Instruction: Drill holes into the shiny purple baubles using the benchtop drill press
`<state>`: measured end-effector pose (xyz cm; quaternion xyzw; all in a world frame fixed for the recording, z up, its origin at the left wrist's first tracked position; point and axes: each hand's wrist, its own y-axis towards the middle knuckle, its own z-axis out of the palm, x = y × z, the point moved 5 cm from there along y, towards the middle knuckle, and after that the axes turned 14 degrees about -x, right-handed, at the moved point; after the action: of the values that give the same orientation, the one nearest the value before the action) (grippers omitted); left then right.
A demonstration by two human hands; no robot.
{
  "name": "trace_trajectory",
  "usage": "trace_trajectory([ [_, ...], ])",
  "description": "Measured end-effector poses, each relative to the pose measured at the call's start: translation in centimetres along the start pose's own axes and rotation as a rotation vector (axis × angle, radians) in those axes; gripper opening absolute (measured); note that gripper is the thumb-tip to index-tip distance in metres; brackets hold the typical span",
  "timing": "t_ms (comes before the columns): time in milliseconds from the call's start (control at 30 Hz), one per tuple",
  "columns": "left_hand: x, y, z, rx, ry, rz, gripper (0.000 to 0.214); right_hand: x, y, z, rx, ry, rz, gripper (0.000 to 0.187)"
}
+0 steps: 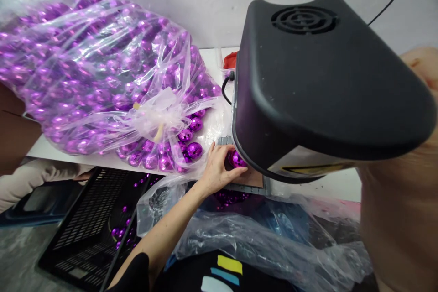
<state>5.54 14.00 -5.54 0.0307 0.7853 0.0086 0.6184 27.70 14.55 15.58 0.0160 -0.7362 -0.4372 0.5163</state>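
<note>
My left hand (219,169) has its thumb and fingers curved around a shiny purple mirror-faceted ball (237,159). That ball sits over a brown board (251,179) with grey edging, partly under a large black housing (328,73) with a round vent on top. The housing fills much of the right side and hides what lies beneath it. Behind its right edge, part of my right hand (419,66) shows, blurred, above my forearm; its fingers are mostly hidden. Loose purple balls (194,150) lie left of my left hand, at the mouth of a clear bag.
A big tied clear plastic bag (102,68) of purple balls covers the white table's left side. Below stands a black basket (85,223) with a few purple pieces. Clear plastic sheeting (260,237) lies across my lap. Another person's leg (34,178) is at left.
</note>
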Motion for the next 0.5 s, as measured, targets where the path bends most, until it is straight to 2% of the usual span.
trace_trajectory([
  [167,-0.9,-0.3,0.1,0.025,0.129,0.078,0.046,0.0,0.0,-0.1,0.006,-0.029,0.001,0.041],
  [333,-1.3,-0.2,1.2,0.054,0.178,0.12,0.041,0.1,0.1,-0.2,0.051,-0.085,0.008,0.03],
  [500,-0.3,-0.6,2.1,0.067,0.068,0.069,0.047,0.0,0.3,-0.5,0.0,-0.114,-0.03,0.042],
])
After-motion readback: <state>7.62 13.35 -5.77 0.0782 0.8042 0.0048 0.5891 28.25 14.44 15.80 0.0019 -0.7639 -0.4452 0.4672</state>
